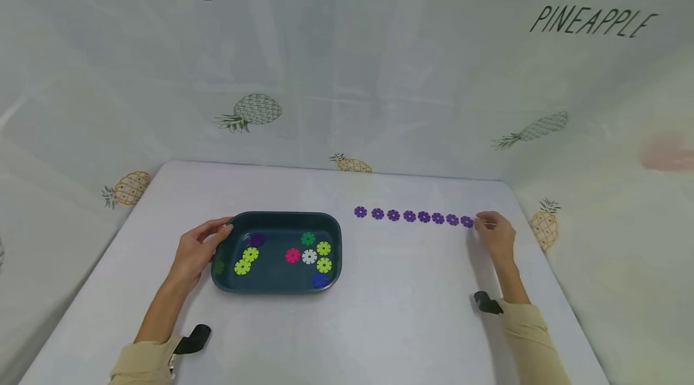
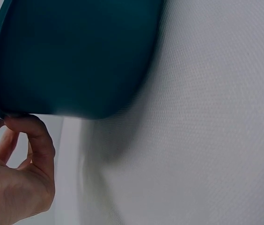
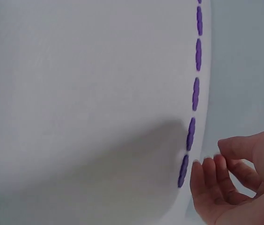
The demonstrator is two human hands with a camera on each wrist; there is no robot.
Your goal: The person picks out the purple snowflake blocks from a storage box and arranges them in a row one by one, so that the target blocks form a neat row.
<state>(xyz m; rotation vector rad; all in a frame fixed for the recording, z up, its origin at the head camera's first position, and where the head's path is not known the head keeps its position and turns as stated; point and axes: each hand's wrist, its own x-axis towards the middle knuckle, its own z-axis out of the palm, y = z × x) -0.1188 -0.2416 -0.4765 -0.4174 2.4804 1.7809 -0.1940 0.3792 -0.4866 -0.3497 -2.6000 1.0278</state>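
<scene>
My left hand (image 1: 197, 249) grips the left rim of a dark teal tray (image 1: 271, 285), thumb on the upper edge. In the left wrist view, the curled fingers (image 2: 40, 140) meet the rim of the tray (image 2: 76, 61). Several flower-shaped discs lie inside: a pink disc (image 1: 293, 255), a white disc (image 1: 309, 256), a green disc (image 1: 308, 238), a blue disc (image 1: 320, 280), a purple disc (image 1: 257, 240) and yellow discs (image 1: 242, 267). My right hand (image 1: 496, 237) is beside the last purple disc (image 1: 467, 222) of a row, fingers loosely bent, nothing visible between them (image 3: 237, 180).
The row of purple discs (image 1: 409, 216) runs left to right across the far part of the white table (image 1: 390, 313). Behind and beside the table hangs a pale curtain (image 1: 336, 59) printed with pineapples. A black strap mount (image 1: 194, 340) sticks out from the left sleeve.
</scene>
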